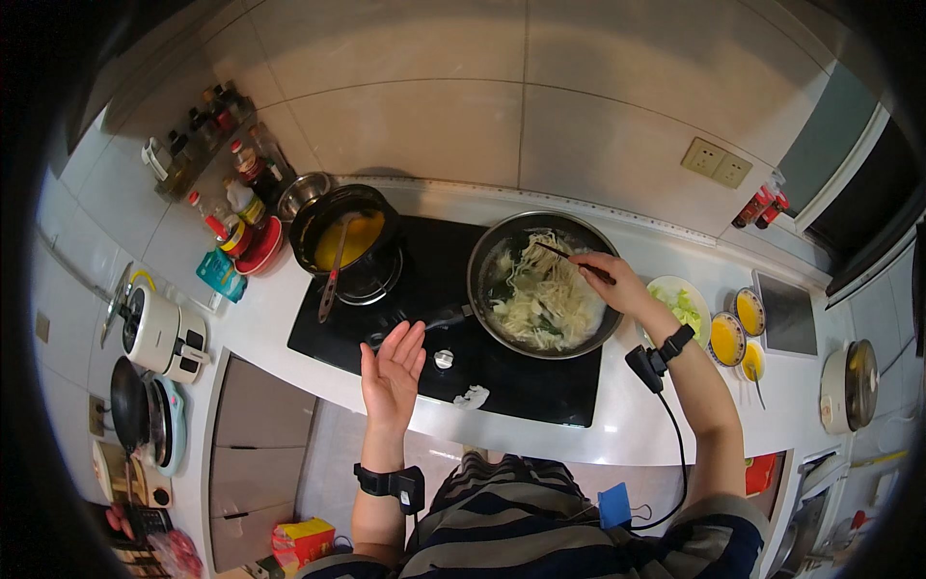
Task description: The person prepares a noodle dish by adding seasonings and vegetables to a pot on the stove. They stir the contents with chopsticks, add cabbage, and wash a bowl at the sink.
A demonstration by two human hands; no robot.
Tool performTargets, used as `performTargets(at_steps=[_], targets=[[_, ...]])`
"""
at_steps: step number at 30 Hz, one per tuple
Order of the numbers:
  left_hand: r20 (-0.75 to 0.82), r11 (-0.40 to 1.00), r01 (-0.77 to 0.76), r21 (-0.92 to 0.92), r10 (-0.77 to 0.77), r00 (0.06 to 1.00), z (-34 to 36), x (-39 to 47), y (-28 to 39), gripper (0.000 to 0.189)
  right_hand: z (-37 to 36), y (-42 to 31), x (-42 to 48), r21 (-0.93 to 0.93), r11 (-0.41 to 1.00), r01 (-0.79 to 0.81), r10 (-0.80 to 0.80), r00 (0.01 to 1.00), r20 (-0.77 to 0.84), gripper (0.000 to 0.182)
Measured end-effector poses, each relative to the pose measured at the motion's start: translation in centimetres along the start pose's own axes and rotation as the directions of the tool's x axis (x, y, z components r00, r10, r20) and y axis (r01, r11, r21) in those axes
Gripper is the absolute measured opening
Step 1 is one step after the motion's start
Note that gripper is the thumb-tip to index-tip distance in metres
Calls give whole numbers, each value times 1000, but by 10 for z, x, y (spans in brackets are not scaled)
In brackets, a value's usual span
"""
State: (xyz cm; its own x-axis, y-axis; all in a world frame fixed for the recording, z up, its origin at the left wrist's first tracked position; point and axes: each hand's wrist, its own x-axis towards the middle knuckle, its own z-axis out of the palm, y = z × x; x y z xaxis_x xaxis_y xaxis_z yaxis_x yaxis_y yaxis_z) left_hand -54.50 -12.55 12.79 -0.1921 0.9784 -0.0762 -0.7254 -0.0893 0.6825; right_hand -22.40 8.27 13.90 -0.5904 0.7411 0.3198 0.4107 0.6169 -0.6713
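Observation:
My right hand (615,284) is closed on dark chopsticks (571,260), whose tips reach into noodles (546,282) in a wide frying pan (475,279). Liquid, pale shredded food and some green leaves share the pan, which sits on the black glass hob (434,246). Palm up and fingers apart, my left hand (394,373) hangs empty over the hob's front edge, below the pan's handle (441,317). On the left burner stands a dark pot (298,242) of yellow-orange soup (354,242), a long-handled ladle or spoon (336,268) leaning across its rim.
Right of the pan stand a plate of chopped greens (680,304) and several bowls of yellow food (726,339). A crumpled white tissue (472,397) lies by the hob knob (443,359). Sauce bottles (249,166) and a steel bowl (304,195) crowd the left corner, near a white rice cooker (155,326).

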Motion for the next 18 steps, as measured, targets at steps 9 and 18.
performTargets(at_steps=[9,18], targets=[[9,1000,13,21,-13,1000,0,6,-4,64,-26,0,-35,-133,965,-227,223,974,-40,21],[35,998,51,24,-52,998,4,12,-9,65,-21,-58,-96,250,895,-370,364,929,75,21]])
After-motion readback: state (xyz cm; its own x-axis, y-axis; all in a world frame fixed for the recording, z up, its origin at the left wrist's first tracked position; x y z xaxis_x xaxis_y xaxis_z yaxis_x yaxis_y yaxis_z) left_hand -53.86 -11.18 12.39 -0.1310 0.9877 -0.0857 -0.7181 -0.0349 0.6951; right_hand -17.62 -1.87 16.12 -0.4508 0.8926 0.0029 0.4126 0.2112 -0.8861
